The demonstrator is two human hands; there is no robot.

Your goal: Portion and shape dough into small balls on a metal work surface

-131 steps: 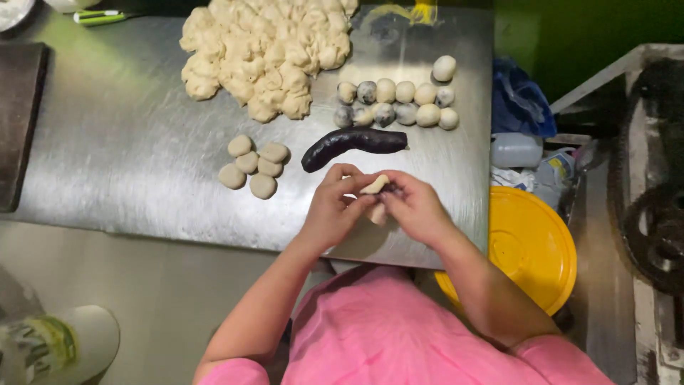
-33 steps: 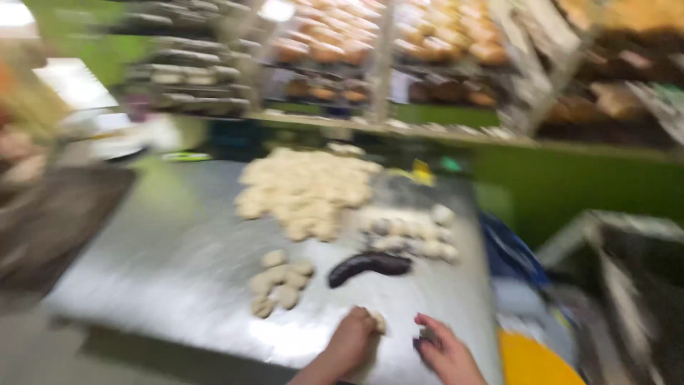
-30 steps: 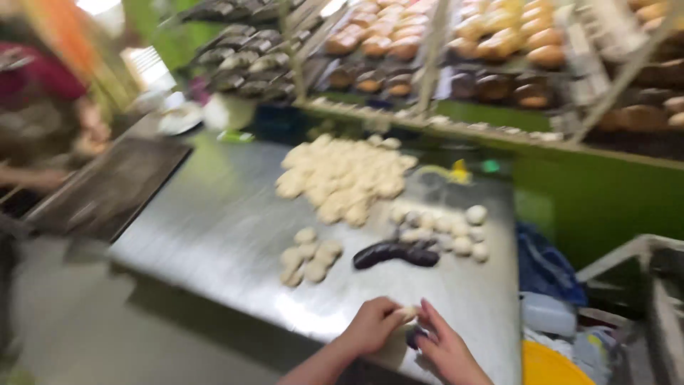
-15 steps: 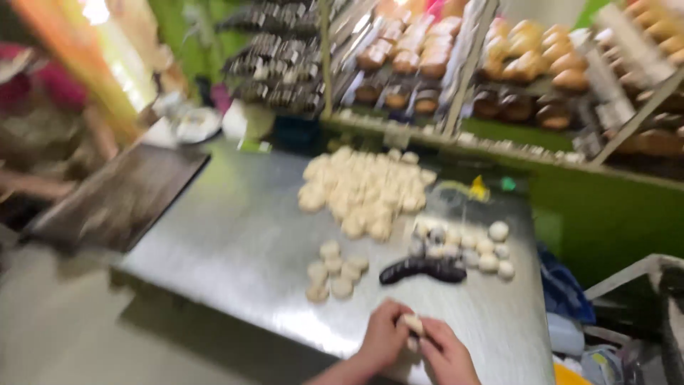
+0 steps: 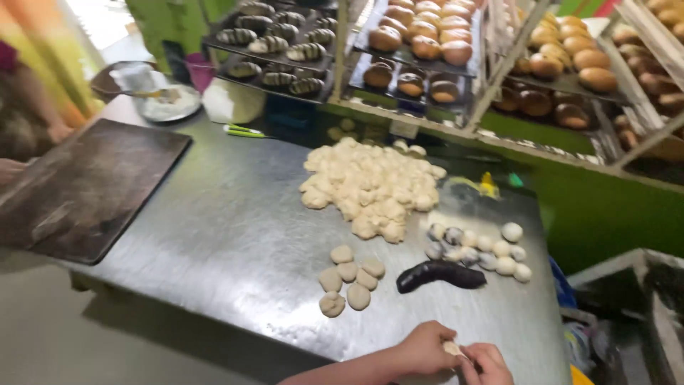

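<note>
A small pale lump of soft dough sits pinched between the left hand and right hand, both closed on it, at the near edge of the grey steel tabletop. Six flattened dough rounds lie nearby, beside one dark purple filling log.

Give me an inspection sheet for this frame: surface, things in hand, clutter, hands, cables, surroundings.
Surface: grey metal table, bare in the middle.
Job's things: small pale dough piece pinched between both hands; flattened dough discs; dark purple filling log.
Clutter: heap of pale dough lumps; small round dough balls; dark flat baking tray.
Hands: left hand and right hand closed on the piece.
Cables: nothing seen.
Surroundings: racks of baked brown buns.
</note>
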